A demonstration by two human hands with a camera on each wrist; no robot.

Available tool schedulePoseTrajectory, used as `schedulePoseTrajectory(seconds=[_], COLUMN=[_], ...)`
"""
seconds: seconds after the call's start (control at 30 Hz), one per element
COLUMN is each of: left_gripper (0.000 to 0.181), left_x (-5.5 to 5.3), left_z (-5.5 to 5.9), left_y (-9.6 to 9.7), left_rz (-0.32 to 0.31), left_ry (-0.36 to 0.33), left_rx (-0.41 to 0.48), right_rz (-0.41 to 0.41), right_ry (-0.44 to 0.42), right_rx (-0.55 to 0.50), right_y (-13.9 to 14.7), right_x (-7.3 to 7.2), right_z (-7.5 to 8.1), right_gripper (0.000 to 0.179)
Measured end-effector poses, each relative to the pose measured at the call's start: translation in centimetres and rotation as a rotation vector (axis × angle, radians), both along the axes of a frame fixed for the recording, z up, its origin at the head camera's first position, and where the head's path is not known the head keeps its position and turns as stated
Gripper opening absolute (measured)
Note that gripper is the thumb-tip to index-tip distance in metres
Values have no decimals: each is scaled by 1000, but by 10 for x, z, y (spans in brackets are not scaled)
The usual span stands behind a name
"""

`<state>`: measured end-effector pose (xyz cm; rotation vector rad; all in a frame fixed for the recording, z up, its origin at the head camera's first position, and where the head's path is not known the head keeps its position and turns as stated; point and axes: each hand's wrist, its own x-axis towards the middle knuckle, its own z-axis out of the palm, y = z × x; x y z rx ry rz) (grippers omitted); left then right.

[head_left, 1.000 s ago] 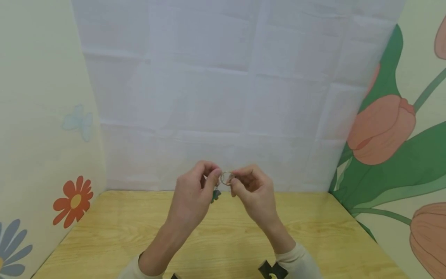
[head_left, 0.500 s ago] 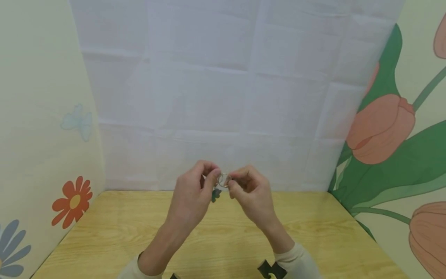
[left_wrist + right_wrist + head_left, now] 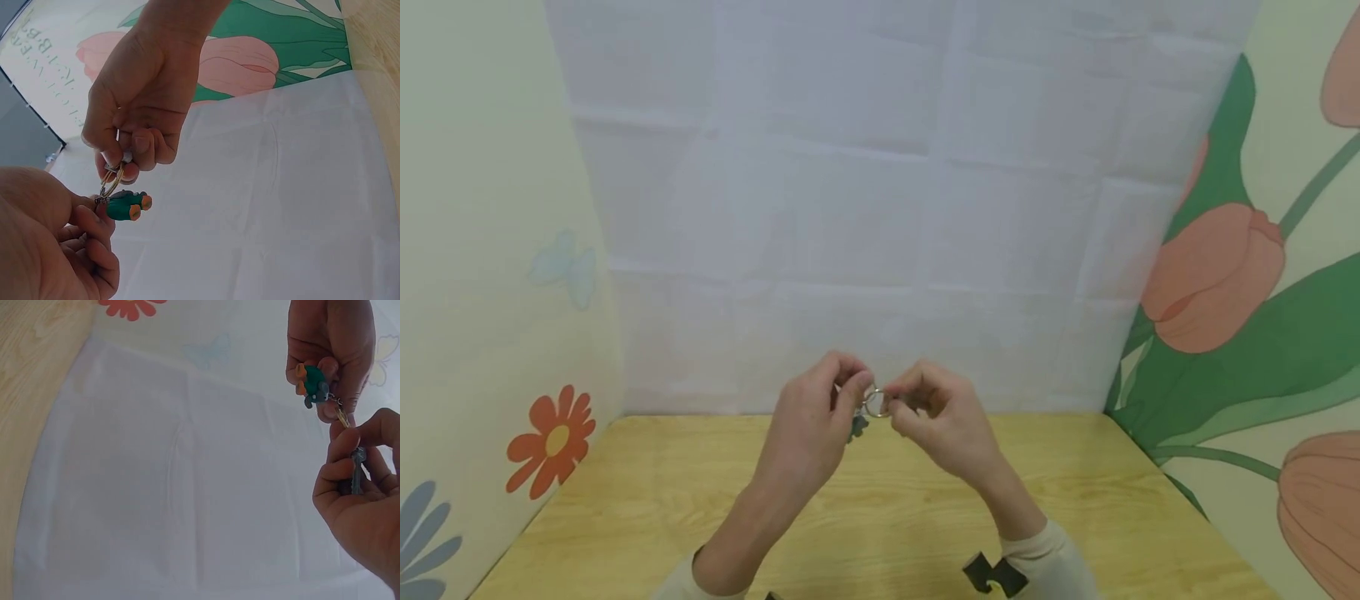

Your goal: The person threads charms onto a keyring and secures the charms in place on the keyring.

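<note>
My left hand [image 3: 808, 425] pinches a keychain by its short chain, close to the metal key ring [image 3: 114, 181]. From that chain hangs a small green figure [image 3: 125, 205] with orange feet and a grey head, below the left fingertips. A metal key [image 3: 357, 469] lies against the curled fingers of my right hand [image 3: 947, 425], its toothed end toward the palm. Right thumb and forefinger pinch the key's head at the ring. The ring spans the narrow gap between both hands, which are held up above the table.
A wood-grain table [image 3: 865, 517] lies below the hands. Behind it hangs a creased white cloth [image 3: 850, 208]. Flower-printed panels stand on either side, with a red flower [image 3: 553, 442] at left and pink tulips [image 3: 1217, 275] at right.
The right hand has moved a little left, toward the left hand, so the gap between them is narrower. The ring has shifted left and slightly down in view. Both hands keep their pinch.
</note>
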<state>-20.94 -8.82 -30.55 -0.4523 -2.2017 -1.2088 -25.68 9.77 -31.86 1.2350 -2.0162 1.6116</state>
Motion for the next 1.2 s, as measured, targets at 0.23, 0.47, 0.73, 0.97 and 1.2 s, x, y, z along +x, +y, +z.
schedulePoseTrajectory(seconds=[0.23,0.47,0.73,0.97,1.2], left_gripper=[11,22,33,41,33], left_x=[-2,-8,-24,-39,-50], left_z=[-2,-5,-23,-42,-52], left_y=[-3,-5,5,9,8], left_rz=[-75,-275,-325,-509,-688], left_ry=[-85,-318,-439,-488,-498], left_rx=[74,304,335,215,193], right_rz=[-36,-66,-112,-159,-150], right_ry=[-1,-22,11,-10,-24], right_rx=[29,-48,-118,-141,-157], right_y=[4,5,12,13,16], right_x=[0,-3,-8,-11,-20], right_z=[3,1,0,2,1], right_gripper=[14,14,14,13,12])
